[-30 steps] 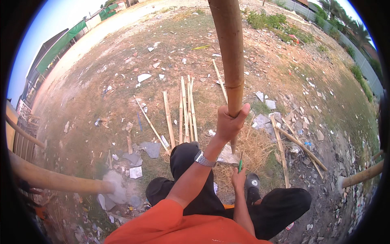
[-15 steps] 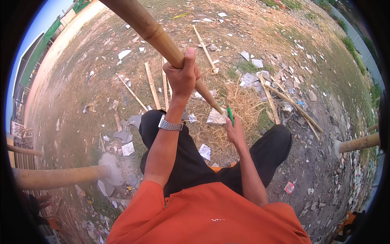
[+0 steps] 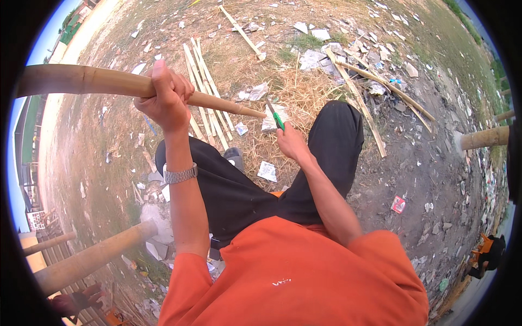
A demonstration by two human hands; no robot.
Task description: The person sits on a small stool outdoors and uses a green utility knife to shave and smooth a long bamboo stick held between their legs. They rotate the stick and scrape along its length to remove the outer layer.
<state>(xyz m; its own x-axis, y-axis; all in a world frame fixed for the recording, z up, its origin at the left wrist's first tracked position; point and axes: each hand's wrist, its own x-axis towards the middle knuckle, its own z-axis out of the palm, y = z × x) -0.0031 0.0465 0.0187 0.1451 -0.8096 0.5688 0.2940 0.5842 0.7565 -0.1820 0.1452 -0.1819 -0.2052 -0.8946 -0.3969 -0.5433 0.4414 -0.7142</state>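
My left hand [image 3: 167, 98] is closed round a long bamboo pole [image 3: 89, 80], thumb pointing up along it. The pole slants from the far left down to its thin end near the straw between my knees. In my right hand [image 3: 292, 142] I grip a green-handled knife [image 3: 277, 118]. Its dark blade points up and slightly left, close to the pole's thin end; whether it touches the pole I cannot tell. Behind that tip lies a pale flat piece [image 3: 270, 124] on the straw.
Split bamboo strips [image 3: 209, 87] lie beyond my left knee, and more bamboo pieces [image 3: 359, 103] rest at right. Dry straw [image 3: 304, 92] and broken tile litter the ground. Thick bamboo posts [image 3: 98, 258] stand at left and right [image 3: 484, 138]. Another person's hand [image 3: 89, 298] shows at lower left.
The pole has swung left and lower, its thick end now at the left edge. Both hands and the knife have shifted left in the picture, and the whole view has turned somewhat.
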